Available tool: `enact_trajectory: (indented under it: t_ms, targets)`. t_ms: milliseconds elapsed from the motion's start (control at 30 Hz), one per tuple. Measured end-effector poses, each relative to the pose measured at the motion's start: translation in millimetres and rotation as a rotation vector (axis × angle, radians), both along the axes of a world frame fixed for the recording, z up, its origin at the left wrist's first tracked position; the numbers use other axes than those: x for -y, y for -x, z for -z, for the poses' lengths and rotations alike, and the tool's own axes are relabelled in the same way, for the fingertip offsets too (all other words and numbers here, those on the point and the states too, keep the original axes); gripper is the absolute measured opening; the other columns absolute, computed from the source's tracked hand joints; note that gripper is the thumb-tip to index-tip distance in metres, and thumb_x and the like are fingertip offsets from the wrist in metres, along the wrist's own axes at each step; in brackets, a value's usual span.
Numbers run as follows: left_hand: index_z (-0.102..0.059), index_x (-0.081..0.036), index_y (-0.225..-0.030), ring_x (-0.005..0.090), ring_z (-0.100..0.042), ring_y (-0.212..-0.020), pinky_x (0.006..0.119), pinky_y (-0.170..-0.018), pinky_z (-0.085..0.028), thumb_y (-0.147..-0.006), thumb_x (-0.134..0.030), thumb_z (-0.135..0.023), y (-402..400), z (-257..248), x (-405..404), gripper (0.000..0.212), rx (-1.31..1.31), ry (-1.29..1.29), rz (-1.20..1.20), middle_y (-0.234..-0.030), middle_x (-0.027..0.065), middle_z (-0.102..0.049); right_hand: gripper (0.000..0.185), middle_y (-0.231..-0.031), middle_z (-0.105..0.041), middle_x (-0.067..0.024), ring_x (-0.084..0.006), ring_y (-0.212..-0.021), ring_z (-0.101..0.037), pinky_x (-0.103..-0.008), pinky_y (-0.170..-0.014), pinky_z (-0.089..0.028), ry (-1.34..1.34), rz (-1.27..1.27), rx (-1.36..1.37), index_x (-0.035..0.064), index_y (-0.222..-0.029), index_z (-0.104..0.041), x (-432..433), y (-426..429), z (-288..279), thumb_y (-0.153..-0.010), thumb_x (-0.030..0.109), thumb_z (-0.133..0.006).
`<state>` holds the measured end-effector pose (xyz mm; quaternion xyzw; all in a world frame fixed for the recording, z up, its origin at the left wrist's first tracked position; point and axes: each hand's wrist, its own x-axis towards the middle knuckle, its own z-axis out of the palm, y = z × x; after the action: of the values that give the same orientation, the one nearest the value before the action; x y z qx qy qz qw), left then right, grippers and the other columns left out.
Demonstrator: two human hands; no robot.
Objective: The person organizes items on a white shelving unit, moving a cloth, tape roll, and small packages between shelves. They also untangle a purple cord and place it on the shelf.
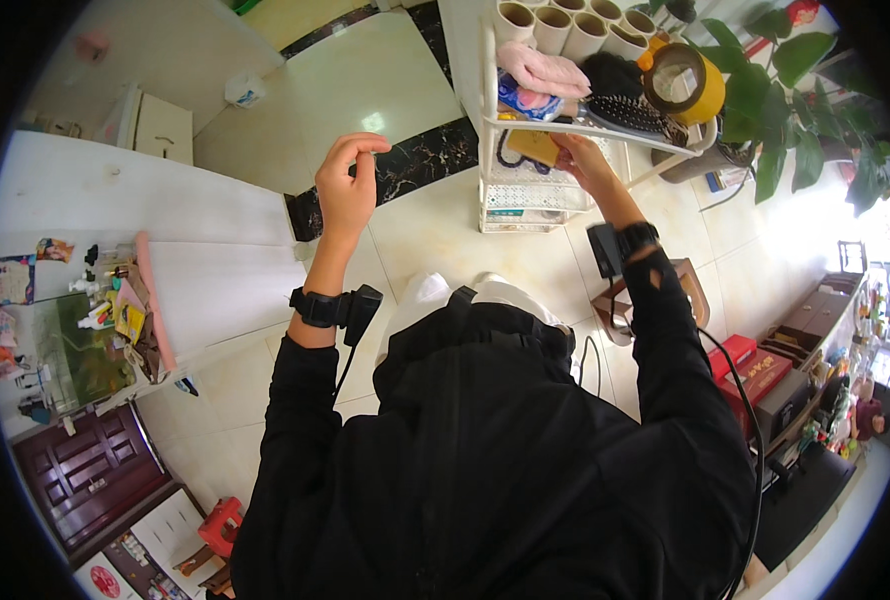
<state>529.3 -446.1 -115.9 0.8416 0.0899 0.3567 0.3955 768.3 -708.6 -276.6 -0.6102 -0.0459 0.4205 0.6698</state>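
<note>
My right hand (pixel 581 160) grips the edge of a flat yellow-brown item (pixel 533 146) at the second level of a white shelf rack (pixel 484 169). A dark beaded string (pixel 506 154) lies beside that item. On the rack's top level, just above the hand, are a black hairbrush (pixel 625 112), a folded pink cloth (pixel 542 69), a blue packet (pixel 527 101), several cardboard tubes (pixel 516 22) and a roll of yellow tape (pixel 683 82). My left hand (pixel 349 176) is raised over the floor left of the rack, its fingers curled with a gap to the thumb and nothing seen in it.
A leafy potted plant (pixel 771 112) stands right of the rack. A wooden stool (pixel 689 300) is near my right forearm, with a cable nearby. Red boxes (pixel 760 379) line the right side. A white partition (pixel 219 277) and a cluttered glass table (pixel 92 349) are on the left.
</note>
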Motion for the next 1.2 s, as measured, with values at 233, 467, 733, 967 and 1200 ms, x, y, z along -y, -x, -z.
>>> enact_trajectory:
  t_ms: [233, 467, 733, 967, 1200]
  targets:
    - [-0.062, -0.002, -0.089, 0.0143, -0.061, -0.079, 0.025, -0.069, -0.047, -0.085, -0.003, -0.049, 14.8, 47.9, 18.6, 0.013, -0.298, 0.248, 0.177, -0.087, 0.0065, -0.064, 0.048, -0.11, -0.057, -0.0058, -0.0122, -0.096, -0.055, -0.0248, -0.081, -0.046, 0.013, -0.351, -0.116, -0.0005, -0.123, -0.044, 62.4, 111.9, -44.7, -0.085, 0.024, -0.06]
    - [-0.057, -0.003, -0.104, 0.0127, -0.058, -0.086, 0.027, -0.078, -0.045, -0.092, -0.028, -0.048, 49.0, 77.9, 33.8, 0.03, -0.78, 0.56, 0.348, -0.096, 0.0064, -0.062, 0.047, -0.111, -0.056, -0.0061, -0.0128, -0.101, -0.051, -0.0281, -0.088, -0.041, -0.142, -0.532, 0.0, -0.0024, -0.12, -0.045, -17.1, 148.7, -61.7, -0.083, 0.021, -0.062]
    - [-0.057, 0.0, -0.098, 0.0109, -0.055, -0.076, 0.025, -0.072, -0.044, -0.086, -0.031, -0.058, 135.8, 54.1, -7.7, 0.033, -0.746, 0.747, 0.142, -0.082, 0.0033, -0.06, 0.034, -0.103, -0.06, -0.0069, -0.0124, -0.089, -0.057, -0.0269, -0.076, -0.047, -0.246, -0.521, -0.077, 0.0, -0.115, -0.05, -132.7, 193.1, -70.6, -0.085, 0.016, -0.059]
    - [-0.054, 0.001, -0.101, 0.0111, -0.056, -0.07, 0.025, -0.066, -0.046, -0.086, -0.028, -0.057, 236.9, 59.0, -70.0, 0.032, -0.36, 0.967, -0.066, -0.08, 0.0048, -0.059, 0.035, -0.095, -0.058, -0.0053, -0.0119, -0.085, -0.054, -0.0253, -0.075, -0.045, -0.229, -0.835, -0.041, -0.0006, -0.115, -0.047, -240.5, 264.0, -100.6, -0.089, 0.021, -0.054]
    - [-0.051, -0.001, -0.093, 0.0093, -0.052, -0.059, 0.023, -0.057, -0.045, -0.088, -0.023, -0.054, 369.9, 47.9, -199.9, 0.023, -0.01, 0.938, -0.422, -0.068, 0.0038, -0.056, 0.035, -0.102, -0.059, -0.0097, -0.0164, -0.09, -0.057, -0.0267, -0.077, -0.046, -0.209, -1.005, -0.027, 0.0015, -0.121, -0.045, -348.1, 347.3, -104.6, -0.094, 0.024, -0.043]
